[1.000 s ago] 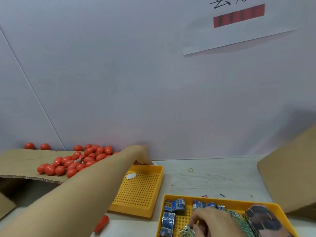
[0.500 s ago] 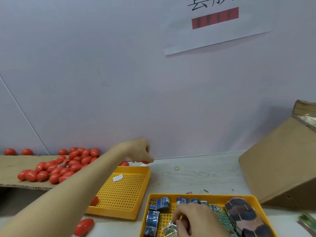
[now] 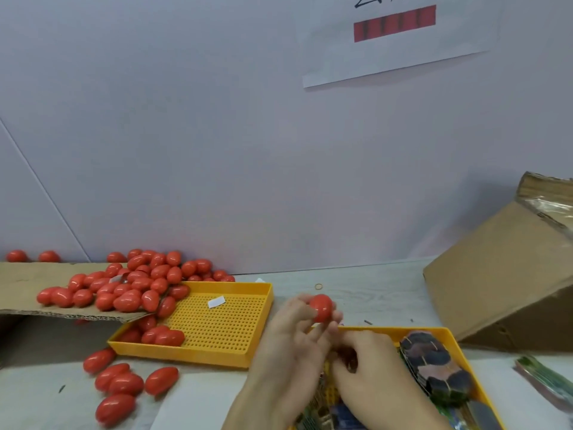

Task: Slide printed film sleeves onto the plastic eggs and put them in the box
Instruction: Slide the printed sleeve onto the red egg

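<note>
Far left of frame: flat brown cardboard sheet (image 3: 18,283) with a heap of loose red plastic eggs (image 3: 124,290) on it, some spilling off its edge into the perforated yellow plastic tray (image 3: 223,324) at lower centre-left. More strays on the pale worktop (image 3: 366,287) at lower left, near the front edge. Risk: that heap isn't contained, so a brush with your forearm as you reach over it will likely send eggs rolling off.

Centre: your left hand (image 3: 291,336) holds one red plastic egg (image 3: 321,307) up at its fingertips, fingers clamped round it, above the gap between the two trays. Grip looks light; smooth plastic, so the egg could squirt out when the sleeve is pushed on.

Just right and lower: your right hand (image 3: 372,367) is down in the second yellow tray (image 3: 446,333), fingers curled. Something may be pinched there, but I cannot tell; the hand hides it. If you pull two sleeves stuck together, or one flattened shut, it won't open over the egg.

In that tray: fanned stack of dark printed film sleeves (image 3: 434,364), blurred blue ones at the bottom edge.

Right: tilted brown cardboard box (image 3: 496,293), well apart from both hands. No sleeve on the egg yet, so boxing looks a step away; a loose sleeve could slip off on the way there.
</note>
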A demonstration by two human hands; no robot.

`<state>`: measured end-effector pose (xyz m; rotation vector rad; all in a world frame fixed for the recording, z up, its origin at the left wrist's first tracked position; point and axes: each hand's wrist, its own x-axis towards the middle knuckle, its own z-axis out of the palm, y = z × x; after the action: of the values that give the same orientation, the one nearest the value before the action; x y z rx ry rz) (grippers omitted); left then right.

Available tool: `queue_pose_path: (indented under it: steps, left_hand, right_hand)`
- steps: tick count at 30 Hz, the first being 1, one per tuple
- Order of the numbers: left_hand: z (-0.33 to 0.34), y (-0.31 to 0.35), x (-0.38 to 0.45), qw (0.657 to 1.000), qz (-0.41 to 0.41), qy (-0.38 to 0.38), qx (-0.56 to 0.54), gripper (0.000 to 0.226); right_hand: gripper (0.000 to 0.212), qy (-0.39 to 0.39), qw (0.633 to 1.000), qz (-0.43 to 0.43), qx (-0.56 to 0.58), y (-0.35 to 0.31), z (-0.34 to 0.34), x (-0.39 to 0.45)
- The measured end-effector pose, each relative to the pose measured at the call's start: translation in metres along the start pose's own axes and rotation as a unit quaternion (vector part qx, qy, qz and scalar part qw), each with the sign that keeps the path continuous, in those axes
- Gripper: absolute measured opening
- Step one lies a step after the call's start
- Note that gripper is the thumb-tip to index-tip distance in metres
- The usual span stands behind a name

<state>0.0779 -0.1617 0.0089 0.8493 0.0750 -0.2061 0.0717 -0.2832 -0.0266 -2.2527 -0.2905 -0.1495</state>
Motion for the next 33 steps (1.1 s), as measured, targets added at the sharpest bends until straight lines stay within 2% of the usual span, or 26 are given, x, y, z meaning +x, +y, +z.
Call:
queue_pose_path:
  steps: [4,6,8,11,14,22,28,33]
  left_hand:
    - [-0.018,0.011,0.005,0.998,0.040,0.057,0.000,0.032]
    - [-0.019,0.011,0.009,0.997,0.045,0.064,0.012,0.026]
    - [-0.018,0.008,0.013,0.996,0.050,0.072,0.030,0.031]
    - [-0.016,0.004,0.016,0.996,0.049,0.058,0.037,0.034]
    - [-0.015,0.000,0.017,0.997,0.047,0.042,0.054,0.022]
    - [-0.019,-0.002,0.020,0.994,0.059,0.058,0.067,0.016]
    - [-0.019,-0.008,0.021,0.993,0.067,0.049,0.088,0.021]
    - [-0.027,-0.017,0.026,0.980,0.093,0.021,0.173,0.018]
  right_hand:
    - [0.017,-0.003,0.999,-0.042,-0.013,0.002,-0.010,-0.001]
    - [0.014,-0.013,0.998,-0.060,-0.028,0.003,-0.015,-0.001]
    - [0.014,-0.018,0.996,-0.066,-0.053,0.005,-0.019,-0.001]
    - [0.012,-0.021,0.993,-0.072,-0.095,0.008,-0.021,0.000]
    - [0.011,-0.035,0.991,-0.074,-0.104,0.007,-0.022,-0.002]
    - [0.010,-0.085,0.988,-0.073,-0.110,0.004,-0.017,-0.014]
    - [0.020,-0.057,0.989,-0.060,-0.119,0.012,-0.025,-0.030]
    - [0.012,-0.027,0.992,-0.047,-0.117,0.018,-0.034,-0.033]
